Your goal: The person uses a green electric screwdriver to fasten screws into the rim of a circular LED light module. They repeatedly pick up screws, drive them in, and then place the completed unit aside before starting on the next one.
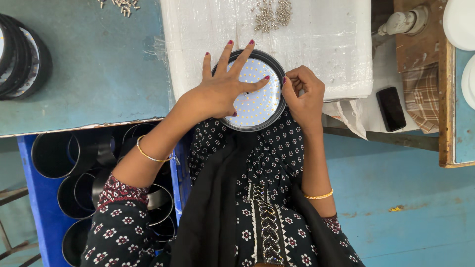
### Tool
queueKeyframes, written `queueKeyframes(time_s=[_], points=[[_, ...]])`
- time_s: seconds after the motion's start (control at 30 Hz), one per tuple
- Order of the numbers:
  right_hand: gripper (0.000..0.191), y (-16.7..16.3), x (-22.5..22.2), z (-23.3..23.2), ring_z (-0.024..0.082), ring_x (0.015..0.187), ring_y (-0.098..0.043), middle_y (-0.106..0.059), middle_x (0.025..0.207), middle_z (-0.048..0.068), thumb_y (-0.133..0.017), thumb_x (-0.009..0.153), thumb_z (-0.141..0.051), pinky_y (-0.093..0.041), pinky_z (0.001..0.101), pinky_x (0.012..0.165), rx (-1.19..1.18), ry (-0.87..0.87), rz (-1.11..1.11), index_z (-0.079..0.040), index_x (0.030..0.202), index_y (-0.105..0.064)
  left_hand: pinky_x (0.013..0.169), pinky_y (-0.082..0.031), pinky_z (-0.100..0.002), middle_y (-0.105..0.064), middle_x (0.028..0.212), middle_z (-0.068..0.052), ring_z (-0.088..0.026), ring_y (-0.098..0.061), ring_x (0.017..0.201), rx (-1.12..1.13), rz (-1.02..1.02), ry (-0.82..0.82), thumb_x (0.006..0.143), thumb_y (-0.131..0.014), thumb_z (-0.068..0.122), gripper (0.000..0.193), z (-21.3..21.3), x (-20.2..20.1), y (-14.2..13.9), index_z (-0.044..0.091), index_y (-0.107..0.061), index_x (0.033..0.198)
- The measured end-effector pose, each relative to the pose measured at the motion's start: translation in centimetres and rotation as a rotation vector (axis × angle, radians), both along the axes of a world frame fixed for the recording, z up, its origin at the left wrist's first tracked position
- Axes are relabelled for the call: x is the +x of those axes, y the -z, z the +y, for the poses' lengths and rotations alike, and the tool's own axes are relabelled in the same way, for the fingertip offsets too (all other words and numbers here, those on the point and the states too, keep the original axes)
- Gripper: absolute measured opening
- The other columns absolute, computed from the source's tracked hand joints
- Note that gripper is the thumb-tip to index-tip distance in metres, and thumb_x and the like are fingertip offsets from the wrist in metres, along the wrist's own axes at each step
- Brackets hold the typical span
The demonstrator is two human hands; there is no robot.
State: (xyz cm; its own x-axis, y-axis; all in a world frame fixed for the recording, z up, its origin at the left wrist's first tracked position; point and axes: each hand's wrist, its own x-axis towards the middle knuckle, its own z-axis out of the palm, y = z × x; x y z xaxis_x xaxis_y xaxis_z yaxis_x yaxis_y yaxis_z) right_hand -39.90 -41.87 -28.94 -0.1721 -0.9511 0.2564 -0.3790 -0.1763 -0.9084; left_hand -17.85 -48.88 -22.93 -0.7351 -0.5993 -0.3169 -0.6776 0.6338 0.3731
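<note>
1. Looking down from the head camera, the view shows a round black lamp housing [253, 90] with a white LED board [257, 96] seated inside it, lying at the near edge of a white plastic-wrapped slab [326, 44] that serves as the work surface.
2. The left hand [225, 91] is spread wide and flat over the left part of the LED board, fingers fanned, the index fingertip pressing on the board near its right side.
3. The right hand [304, 94] is curled narrow at the right rim of the lamp housing, thumb and fingertips pinched together against the rim; whether a small part sits in the pinch cannot be told.
4. A cluster of small screws [272, 15] lies at the far edge of the slab, well apart from both hands.
5. A second scatter of screws [121, 5] lies at the far edge of the blue-green table [99, 74] to the left.
6. A stack of finished black lamps [22, 57] stands at the left edge of that table.
7. A blue crate [37, 207] below the table's near edge holds empty black housings [54, 155].
8. A black phone [391, 109] rests to the right of the slab, beside a checked cloth [420, 94].
</note>
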Motion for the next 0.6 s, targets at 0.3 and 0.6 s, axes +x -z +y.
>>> queueKeyframes(time_s=[0.3, 0.6], points=[[0.01, -0.1, -0.1, 0.2, 0.004, 0.07, -0.046, -0.056, 0.083, 0.0, -0.067, 0.098, -0.003, -0.037, 0.021, 0.061, 0.016, -0.016, 0.004, 0.002, 0.09, -0.063, 0.115, -0.001, -0.076, 0.012, 0.17, -0.005, -0.044, 0.012, 0.153, -0.012, -0.012, 0.081, 0.058, -0.072, -0.016, 0.115, -0.6, -0.1, -0.2, 0.052, -0.047, 0.148], [0.01, 0.4, -0.3, 0.3, 0.004, 0.07, -0.046, -0.055, 0.083, 0.0, -0.066, 0.098, -0.002, -0.036, 0.0215, 0.061, 0.005, -0.002, 0.018, 0.002, 0.089, -0.062, 0.117, -0.002, -0.071, 0.011, 0.17, -0.007, -0.045, 0.012, 0.153, -0.03, 0.016, 0.185, 0.057, -0.07, -0.016, 0.116, -1.2, 0.5, -0.2, 0.05, -0.046, 0.151]])
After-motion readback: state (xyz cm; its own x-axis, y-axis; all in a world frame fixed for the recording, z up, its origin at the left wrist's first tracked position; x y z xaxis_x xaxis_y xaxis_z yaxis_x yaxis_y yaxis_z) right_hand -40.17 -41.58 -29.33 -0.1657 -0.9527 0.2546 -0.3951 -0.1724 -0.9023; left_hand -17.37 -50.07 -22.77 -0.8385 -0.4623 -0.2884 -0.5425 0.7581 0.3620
